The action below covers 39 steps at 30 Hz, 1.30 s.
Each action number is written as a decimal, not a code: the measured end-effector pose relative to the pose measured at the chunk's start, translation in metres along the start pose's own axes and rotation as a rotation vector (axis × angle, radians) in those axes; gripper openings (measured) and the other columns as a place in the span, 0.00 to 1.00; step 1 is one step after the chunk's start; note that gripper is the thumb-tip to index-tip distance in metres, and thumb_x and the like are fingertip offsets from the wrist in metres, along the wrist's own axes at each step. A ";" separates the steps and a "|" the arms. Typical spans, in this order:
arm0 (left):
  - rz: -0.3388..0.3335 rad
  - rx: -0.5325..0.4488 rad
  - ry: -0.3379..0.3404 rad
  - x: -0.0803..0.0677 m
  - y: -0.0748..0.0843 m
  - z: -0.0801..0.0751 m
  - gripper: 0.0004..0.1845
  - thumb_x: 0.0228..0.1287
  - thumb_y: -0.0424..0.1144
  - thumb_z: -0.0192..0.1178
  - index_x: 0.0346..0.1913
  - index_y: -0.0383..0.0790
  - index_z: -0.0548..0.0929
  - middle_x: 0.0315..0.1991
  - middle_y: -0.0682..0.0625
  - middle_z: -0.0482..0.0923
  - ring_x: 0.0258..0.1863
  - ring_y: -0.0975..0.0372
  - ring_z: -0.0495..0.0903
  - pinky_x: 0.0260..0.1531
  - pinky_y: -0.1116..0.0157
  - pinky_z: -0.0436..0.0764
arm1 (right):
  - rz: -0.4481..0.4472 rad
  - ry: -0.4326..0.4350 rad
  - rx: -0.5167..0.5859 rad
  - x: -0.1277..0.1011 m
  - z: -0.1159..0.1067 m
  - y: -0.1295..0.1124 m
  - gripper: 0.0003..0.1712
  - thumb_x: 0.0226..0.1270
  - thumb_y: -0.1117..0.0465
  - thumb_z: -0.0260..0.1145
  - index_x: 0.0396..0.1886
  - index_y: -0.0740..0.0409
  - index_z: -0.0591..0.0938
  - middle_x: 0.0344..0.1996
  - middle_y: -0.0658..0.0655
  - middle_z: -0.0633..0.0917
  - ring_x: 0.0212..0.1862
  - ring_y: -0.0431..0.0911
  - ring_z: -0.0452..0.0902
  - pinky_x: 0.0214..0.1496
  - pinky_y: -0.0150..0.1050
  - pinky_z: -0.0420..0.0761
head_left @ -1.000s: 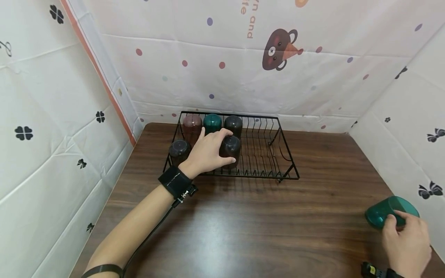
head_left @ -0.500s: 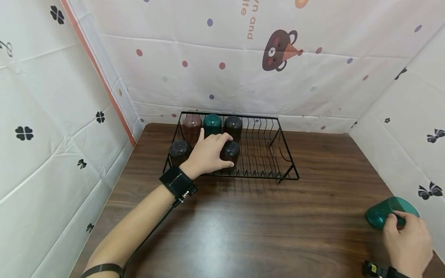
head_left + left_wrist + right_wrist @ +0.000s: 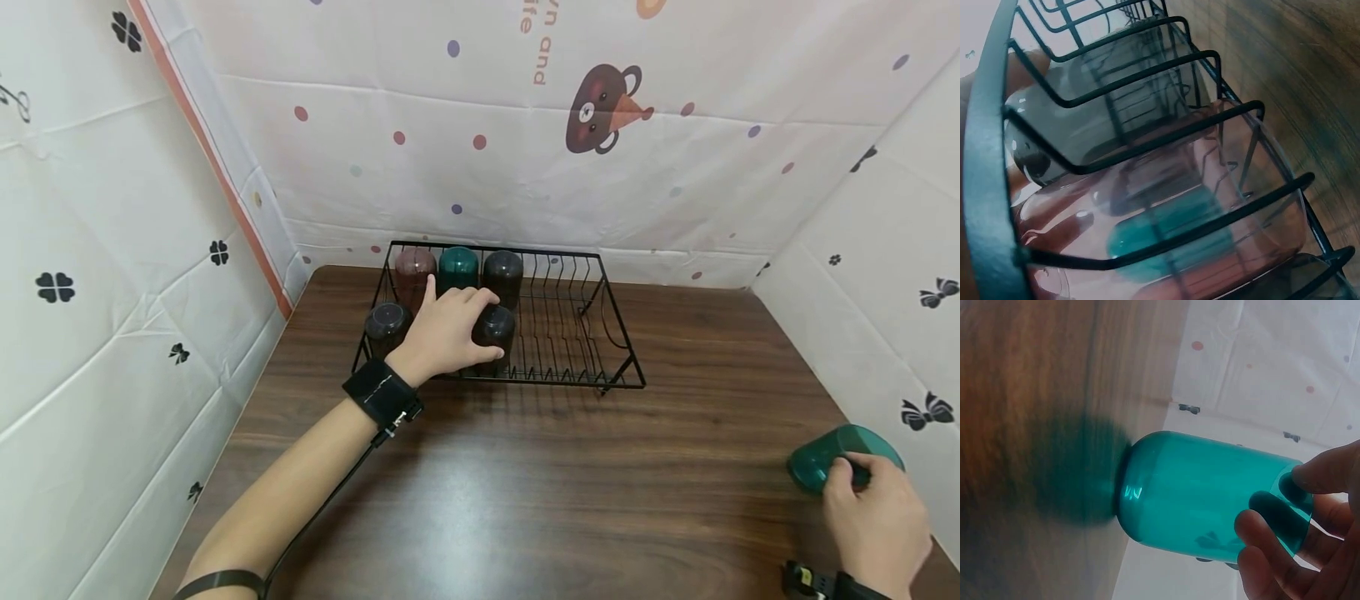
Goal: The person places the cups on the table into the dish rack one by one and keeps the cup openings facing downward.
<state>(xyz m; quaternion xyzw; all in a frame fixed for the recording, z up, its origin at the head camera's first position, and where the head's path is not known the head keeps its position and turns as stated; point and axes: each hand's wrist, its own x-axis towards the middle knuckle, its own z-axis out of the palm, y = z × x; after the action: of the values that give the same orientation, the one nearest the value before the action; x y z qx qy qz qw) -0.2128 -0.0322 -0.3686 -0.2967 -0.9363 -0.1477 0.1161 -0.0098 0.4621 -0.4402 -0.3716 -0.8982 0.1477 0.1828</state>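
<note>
Left hand (image 3: 447, 332) curls over an upturned dark cup (image 3: 496, 327) in the front row of the black wire rack (image 3: 592, 379), fingers wrapped on its top and side. Just left of that hand: another dark cup (image 3: 386, 323). Beyond the fingertips, back row: pink cup (image 3: 415, 268), teal cup (image 3: 458, 265), dark cup (image 3: 502, 270), all mouth-down. Rack's right half holds bare wires.

Right hand (image 3: 877, 521) grips a teal cup (image 3: 1204, 497) lying on its side at the desk (image 3: 570, 492) right edge, beside the wall sheet. Open desk between hands.
</note>
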 end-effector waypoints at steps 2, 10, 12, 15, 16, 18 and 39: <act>-0.004 0.001 0.010 0.000 0.000 -0.001 0.39 0.56 0.67 0.69 0.66 0.52 0.75 0.62 0.49 0.80 0.64 0.52 0.77 0.74 0.31 0.44 | 0.001 -0.002 -0.004 0.000 0.000 0.000 0.27 0.79 0.58 0.45 0.64 0.75 0.73 0.59 0.79 0.74 0.59 0.73 0.71 0.56 0.71 0.73; -0.026 -0.011 0.049 -0.002 0.000 -0.002 0.34 0.62 0.71 0.60 0.64 0.54 0.78 0.63 0.51 0.77 0.64 0.52 0.75 0.74 0.31 0.47 | -0.004 0.016 -0.016 -0.006 -0.001 -0.003 0.25 0.81 0.59 0.45 0.65 0.74 0.73 0.60 0.79 0.75 0.60 0.73 0.71 0.59 0.71 0.73; -0.023 -0.022 0.057 -0.003 0.000 -0.003 0.33 0.64 0.70 0.59 0.63 0.55 0.78 0.64 0.52 0.76 0.65 0.52 0.75 0.75 0.32 0.47 | -0.004 0.011 -0.022 -0.008 -0.002 -0.005 0.25 0.81 0.59 0.46 0.65 0.74 0.73 0.61 0.79 0.75 0.60 0.73 0.71 0.60 0.71 0.72; -0.001 -0.039 0.077 -0.004 0.002 -0.005 0.29 0.65 0.68 0.60 0.62 0.55 0.79 0.64 0.52 0.76 0.66 0.52 0.74 0.75 0.33 0.49 | -0.016 0.015 -0.029 -0.013 -0.005 -0.008 0.25 0.81 0.59 0.47 0.65 0.74 0.73 0.59 0.79 0.75 0.59 0.73 0.72 0.59 0.71 0.73; 0.009 -0.047 0.083 -0.005 0.003 -0.006 0.29 0.65 0.67 0.60 0.61 0.55 0.79 0.63 0.52 0.76 0.66 0.52 0.74 0.75 0.33 0.49 | -0.021 0.015 -0.032 -0.015 -0.006 -0.010 0.25 0.81 0.59 0.47 0.64 0.74 0.73 0.59 0.79 0.76 0.58 0.73 0.73 0.58 0.70 0.74; 0.033 -0.052 0.097 -0.006 0.005 -0.008 0.27 0.66 0.66 0.61 0.61 0.55 0.79 0.63 0.53 0.76 0.66 0.52 0.74 0.75 0.34 0.51 | -0.038 0.017 -0.037 -0.019 -0.009 -0.012 0.24 0.81 0.59 0.48 0.63 0.74 0.74 0.57 0.79 0.76 0.55 0.74 0.74 0.55 0.70 0.74; 0.280 -0.144 0.210 -0.044 0.047 -0.023 0.24 0.68 0.59 0.63 0.60 0.51 0.81 0.62 0.52 0.79 0.63 0.56 0.76 0.65 0.48 0.73 | -0.370 0.023 0.109 -0.078 -0.024 -0.067 0.14 0.72 0.61 0.65 0.51 0.64 0.85 0.38 0.70 0.87 0.32 0.62 0.83 0.26 0.51 0.78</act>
<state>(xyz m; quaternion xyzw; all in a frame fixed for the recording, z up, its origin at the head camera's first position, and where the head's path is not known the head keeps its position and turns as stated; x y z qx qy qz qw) -0.1467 -0.0267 -0.3507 -0.4145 -0.8557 -0.2268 0.2108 0.0111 0.3639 -0.4089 -0.1915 -0.9397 0.1556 0.2367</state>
